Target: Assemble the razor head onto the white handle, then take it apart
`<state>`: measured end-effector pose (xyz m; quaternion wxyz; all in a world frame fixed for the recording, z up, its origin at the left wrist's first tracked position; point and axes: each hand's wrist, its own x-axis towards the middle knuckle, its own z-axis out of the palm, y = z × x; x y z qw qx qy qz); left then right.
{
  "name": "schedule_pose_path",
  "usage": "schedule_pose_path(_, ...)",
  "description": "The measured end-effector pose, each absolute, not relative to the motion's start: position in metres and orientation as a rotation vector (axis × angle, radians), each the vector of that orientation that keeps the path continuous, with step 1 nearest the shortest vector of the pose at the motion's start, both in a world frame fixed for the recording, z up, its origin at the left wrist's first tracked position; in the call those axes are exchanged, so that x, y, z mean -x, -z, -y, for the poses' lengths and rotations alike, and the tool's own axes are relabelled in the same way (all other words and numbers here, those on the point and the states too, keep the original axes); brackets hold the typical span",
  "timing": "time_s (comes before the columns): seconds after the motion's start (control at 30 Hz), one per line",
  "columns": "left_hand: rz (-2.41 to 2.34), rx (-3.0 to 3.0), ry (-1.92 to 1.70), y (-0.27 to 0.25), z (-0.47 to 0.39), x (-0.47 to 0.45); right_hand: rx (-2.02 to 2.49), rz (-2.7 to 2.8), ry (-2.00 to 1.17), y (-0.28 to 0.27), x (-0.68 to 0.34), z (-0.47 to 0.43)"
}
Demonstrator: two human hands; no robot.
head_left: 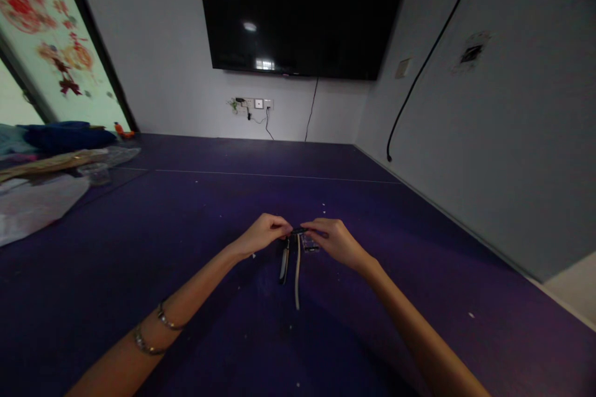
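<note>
Both of your bare arms reach forward over a wide, dark purple, felt-like mat (139,273) that is dotted with small white specks. Your left hand (261,234) and right hand (336,240) meet just above the mat, fingertips pinched narrow on the two ends of a small, dark, glossy object (298,231) held level between them. From it hang two thin flat straps, one dark (284,263) and one pale cream (297,279), their lower ends trailing toward you. Just under your right fingers sits a small clear, plastic-looking piece (310,245); the dim light makes it hard to tell what it is. Two slim metal bracelets (156,329) circle your left wrist.

Ahead, a large black flat screen (302,12) hangs on a smooth grey wall, with a thin black cable (419,74) running down the right-hand wall. Far to your left lie crumpled clear plastic sheeting (37,205) and folded blue cloth (65,135).
</note>
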<state>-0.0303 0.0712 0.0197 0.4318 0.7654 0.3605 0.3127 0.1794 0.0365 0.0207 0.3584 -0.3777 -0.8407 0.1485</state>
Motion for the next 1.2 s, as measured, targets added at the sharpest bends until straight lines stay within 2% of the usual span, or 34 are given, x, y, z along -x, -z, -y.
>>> schedule_pose_path(0.37, -0.933, -1.987, -0.824, -0.013, -0.075, 0.03, 1.03, 1.976, -0.57, -0.015, -0.184, -0.042)
schedule_pose_path(0.57, -0.992, -1.963, -0.825, -0.008, -0.079, 0.033, 1.221, 1.975, -0.664, 0.016, -0.206, -0.06)
schedule_pose_path(0.9, -1.016, -2.093, -0.816, 0.0, -0.079, 0.034, 1.281, 2.114, -0.495, 0.04, -0.214, -0.07)
schedule_pose_path(1.2, -1.01, -2.113, -0.801, 0.006, -0.08, 0.034, 1.327, 2.129, -0.519, 0.045, -0.214, -0.073)
